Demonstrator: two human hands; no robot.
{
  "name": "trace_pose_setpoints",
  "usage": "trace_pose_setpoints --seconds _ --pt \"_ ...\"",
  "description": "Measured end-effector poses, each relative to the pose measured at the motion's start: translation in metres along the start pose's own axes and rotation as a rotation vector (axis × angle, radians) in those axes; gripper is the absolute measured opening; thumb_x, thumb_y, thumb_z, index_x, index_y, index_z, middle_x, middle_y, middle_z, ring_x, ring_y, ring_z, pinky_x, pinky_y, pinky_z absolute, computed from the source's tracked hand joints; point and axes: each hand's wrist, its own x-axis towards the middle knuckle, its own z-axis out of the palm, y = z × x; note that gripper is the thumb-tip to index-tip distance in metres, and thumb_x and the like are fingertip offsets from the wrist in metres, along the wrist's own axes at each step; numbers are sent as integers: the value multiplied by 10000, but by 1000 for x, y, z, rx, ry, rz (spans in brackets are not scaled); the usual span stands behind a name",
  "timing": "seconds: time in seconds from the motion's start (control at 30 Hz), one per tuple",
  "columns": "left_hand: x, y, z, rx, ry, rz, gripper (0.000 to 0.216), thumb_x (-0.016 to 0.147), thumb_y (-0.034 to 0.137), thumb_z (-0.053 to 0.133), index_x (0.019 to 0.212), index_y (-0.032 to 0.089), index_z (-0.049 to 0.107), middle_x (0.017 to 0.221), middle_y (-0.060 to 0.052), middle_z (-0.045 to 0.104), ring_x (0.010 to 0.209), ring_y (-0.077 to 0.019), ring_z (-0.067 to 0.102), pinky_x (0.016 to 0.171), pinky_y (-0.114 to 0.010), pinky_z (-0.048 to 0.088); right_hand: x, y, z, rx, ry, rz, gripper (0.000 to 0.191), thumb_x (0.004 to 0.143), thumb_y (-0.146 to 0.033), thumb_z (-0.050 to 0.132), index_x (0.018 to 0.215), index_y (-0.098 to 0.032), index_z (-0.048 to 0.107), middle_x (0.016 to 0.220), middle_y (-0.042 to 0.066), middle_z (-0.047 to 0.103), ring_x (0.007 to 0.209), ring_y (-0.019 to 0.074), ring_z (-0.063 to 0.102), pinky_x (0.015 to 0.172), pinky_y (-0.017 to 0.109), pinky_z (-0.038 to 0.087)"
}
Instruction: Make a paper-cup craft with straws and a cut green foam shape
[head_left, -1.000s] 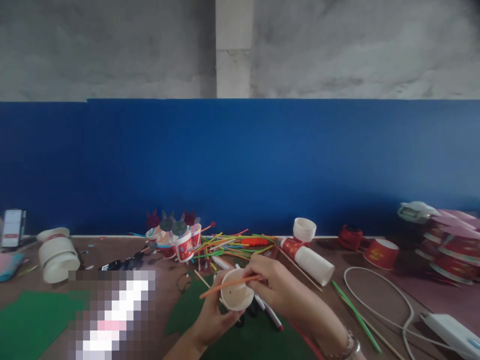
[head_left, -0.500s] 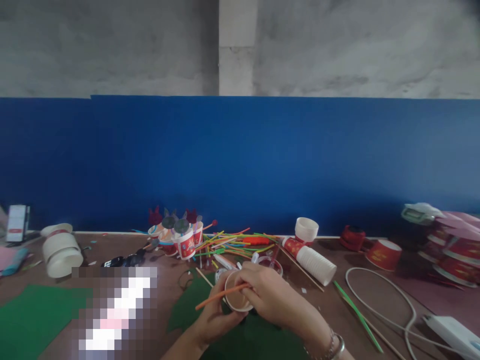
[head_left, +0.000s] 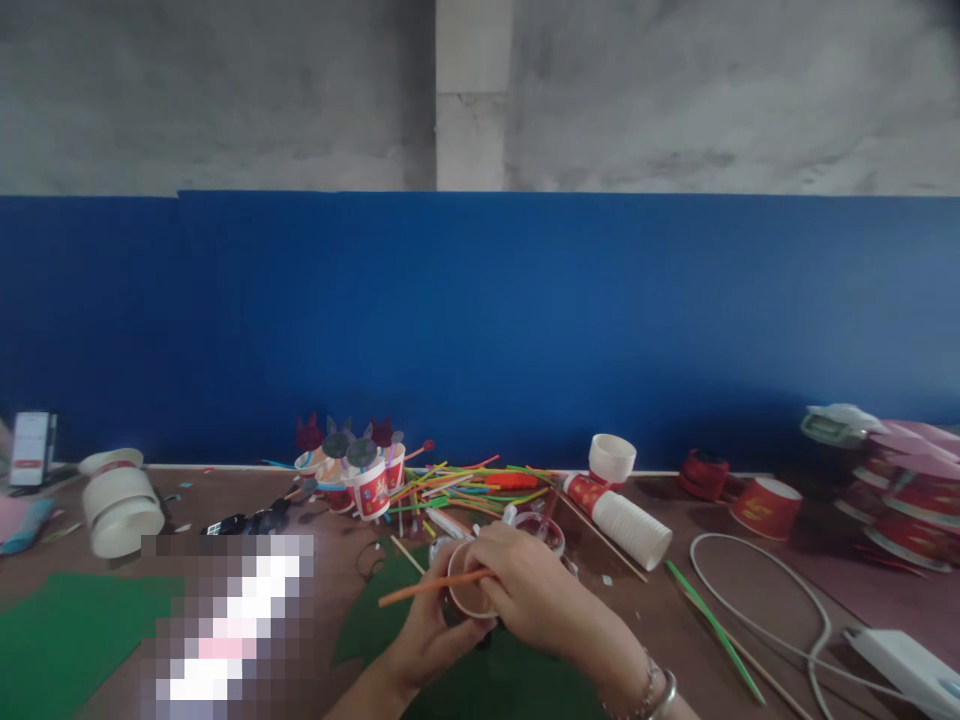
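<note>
My left hand (head_left: 421,638) is wrapped around a small paper cup (head_left: 466,602), its mouth tilted up toward me. The fingers of my right hand (head_left: 534,588) close at the cup's right rim on the end of an orange straw (head_left: 412,592). That straw lies across the cup's mouth and sticks out to the left, over my left thumb side. My right fingertips are partly hidden at the rim. Beneath both hands lies a dark green sheet (head_left: 375,610). Just behind them, a clear round tape-like ring (head_left: 553,535) shows in part.
Decorated paper cups (head_left: 369,492) stand at the back, beside a pile of coloured straws (head_left: 457,488). A stack of white cups (head_left: 634,528) lies on its side to the right, with a white cable (head_left: 757,540) beyond. Another green sheet (head_left: 82,625) lies left.
The orange straw has shifted slightly left and turned a little flatter across the cup. My right hand has moved slightly left with it, while my left hand keeps its hold.
</note>
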Motion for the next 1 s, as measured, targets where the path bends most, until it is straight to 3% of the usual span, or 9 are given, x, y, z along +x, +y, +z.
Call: trace_pose_setpoints --seconds 0.2,0.4,0.53,0.6,0.73,0.83,0.9,1.0 --pt "1 -11 4 -165 51 -73 574 662 409 752 1134 192 508 1070 -95 612 995 -261 596 841 -368 494 2 9 11 -15 -14 49 198 778 -80 467 863 -194 605 885 31 630 857 178 520 803 300 393" --pt "4 -24 9 -333 34 -102 688 617 417 788 1177 201 454 1139 -110 601 1043 -273 595 877 -406 486 -4 9 -2 37 43 89 185 849 -186 461 1001 -199 566 1054 66 591 1001 209 501 910 373 386" --pt "3 -25 12 -286 51 -144 610 652 400 764 1142 181 476 1037 -86 634 970 -250 620 828 -378 507 -4 -1 -4 12 162 98 427 793 -246 560 1216 -220 505 1199 92 545 1116 261 450 977 455 330" --pt "2 -27 12 -281 58 -153 612 635 377 777 1133 183 478 974 -60 638 905 -233 630 759 -345 524 -1 -4 -3 65 161 31 471 804 -225 555 1270 -245 488 1221 81 554 1135 254 447 988 440 325" --pt "1 -29 12 -234 34 -149 508 633 295 775 1053 159 523 918 -59 642 845 -219 632 686 -300 518 3 -8 0 96 133 -44 261 860 -173 494 1047 -247 660 1073 55 632 1031 219 511 929 388 365" --pt "2 -27 12 -179 21 -151 398 643 258 748 977 155 557 844 -43 648 778 -209 635 631 -279 512 3 -8 2 120 91 -51 339 827 -161 541 1150 -231 615 1109 61 610 1045 205 518 935 349 379" --pt "1 -25 12 -154 47 -133 416 623 219 744 994 180 560 877 -34 653 808 -225 635 645 -291 522 2 -8 4 150 56 -55 415 807 -158 563 1215 -235 571 1132 62 594 1052 199 522 929 326 391" --pt "1 -25 12 -88 47 -124 368 618 164 721 955 189 575 904 -29 654 850 -238 632 697 -311 529 4 -7 11 206 29 -56 299 815 -130 534 1067 -240 649 1040 39 608 967 176 548 856 288 419"
